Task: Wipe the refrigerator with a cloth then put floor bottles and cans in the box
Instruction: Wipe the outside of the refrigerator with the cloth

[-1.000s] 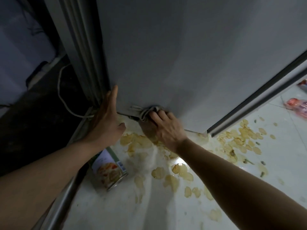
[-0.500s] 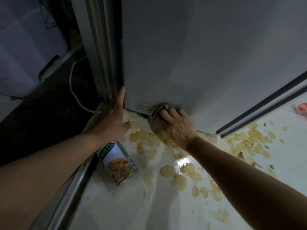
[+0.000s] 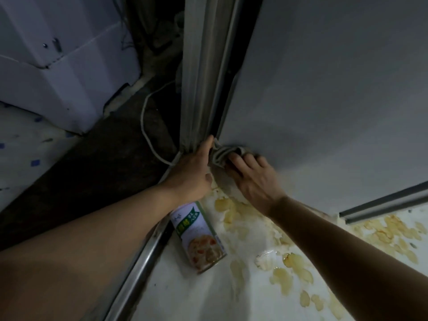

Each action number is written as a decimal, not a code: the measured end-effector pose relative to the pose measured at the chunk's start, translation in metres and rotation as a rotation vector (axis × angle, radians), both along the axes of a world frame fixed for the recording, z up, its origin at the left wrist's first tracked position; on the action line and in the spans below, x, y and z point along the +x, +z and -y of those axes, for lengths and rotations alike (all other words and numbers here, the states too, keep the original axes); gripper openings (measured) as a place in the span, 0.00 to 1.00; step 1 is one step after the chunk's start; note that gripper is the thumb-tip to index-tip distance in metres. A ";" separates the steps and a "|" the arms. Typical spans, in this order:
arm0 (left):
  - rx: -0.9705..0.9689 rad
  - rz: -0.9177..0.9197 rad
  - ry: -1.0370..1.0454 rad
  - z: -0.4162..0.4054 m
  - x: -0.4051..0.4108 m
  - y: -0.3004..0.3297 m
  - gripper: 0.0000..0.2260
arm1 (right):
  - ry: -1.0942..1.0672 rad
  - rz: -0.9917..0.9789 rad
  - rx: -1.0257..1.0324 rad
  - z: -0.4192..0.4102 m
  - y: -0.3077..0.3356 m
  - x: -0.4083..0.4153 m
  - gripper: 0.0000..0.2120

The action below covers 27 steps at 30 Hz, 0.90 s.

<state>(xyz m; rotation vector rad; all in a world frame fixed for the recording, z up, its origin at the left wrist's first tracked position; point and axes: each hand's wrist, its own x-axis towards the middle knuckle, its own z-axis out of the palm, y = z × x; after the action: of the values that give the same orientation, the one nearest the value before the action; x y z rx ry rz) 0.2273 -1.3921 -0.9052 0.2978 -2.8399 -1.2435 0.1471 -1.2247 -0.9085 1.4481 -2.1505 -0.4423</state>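
Wiping fridge [image 3: 335, 89] w/ cloth [image 3: 223, 154], right hand [image 3: 252, 179] gripping it, left hand [image 3: 192, 174] flat; can [image 3: 199, 235] not boxed yet.

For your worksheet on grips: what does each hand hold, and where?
Right hand presses the bunched cloth against the refrigerator; left hand holds nothing.

Your way along the floor [image 3: 185, 295] is open below the can [image 3: 201, 237], but the fridge door [image 3: 324, 100] blocks ahead and the metal rail [image 3: 136, 272] blocks left.
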 end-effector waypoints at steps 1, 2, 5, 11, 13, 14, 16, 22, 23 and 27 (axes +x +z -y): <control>-0.009 -0.018 0.026 0.002 0.001 0.001 0.36 | -0.003 0.002 0.026 0.014 -0.001 0.002 0.19; -0.002 -0.032 0.050 0.003 0.002 0.001 0.36 | -0.013 -0.005 0.068 0.022 -0.003 0.002 0.20; 0.026 -0.028 0.059 0.004 0.006 -0.001 0.36 | -0.001 -0.046 0.181 0.009 0.001 -0.001 0.22; 0.032 -0.007 0.058 0.008 0.011 -0.001 0.36 | -0.037 -0.066 0.241 -0.044 0.005 -0.004 0.25; 0.017 0.005 0.066 0.010 0.013 0.002 0.35 | -0.060 -0.019 0.248 -0.022 0.006 0.001 0.24; 0.011 0.013 0.072 0.012 0.014 0.004 0.35 | -0.054 0.006 0.262 -0.006 0.007 0.003 0.24; -0.010 0.026 0.075 0.013 0.018 0.006 0.35 | -0.045 0.065 0.330 0.023 0.002 0.007 0.25; -0.092 0.058 0.038 0.017 0.026 0.014 0.33 | -0.094 0.115 0.462 0.045 -0.015 0.010 0.29; -0.103 0.067 0.034 0.015 0.026 0.015 0.33 | -0.097 0.108 0.468 0.044 -0.015 0.010 0.29; -0.142 0.058 0.007 0.002 0.022 0.018 0.33 | -0.091 0.098 0.445 0.039 -0.014 0.011 0.26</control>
<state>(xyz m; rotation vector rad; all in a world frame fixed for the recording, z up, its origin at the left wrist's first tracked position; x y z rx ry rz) 0.2491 -1.3941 -0.8874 0.3435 -2.9543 -1.0424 0.1582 -1.2637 -0.9230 1.6316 -2.3000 -0.9502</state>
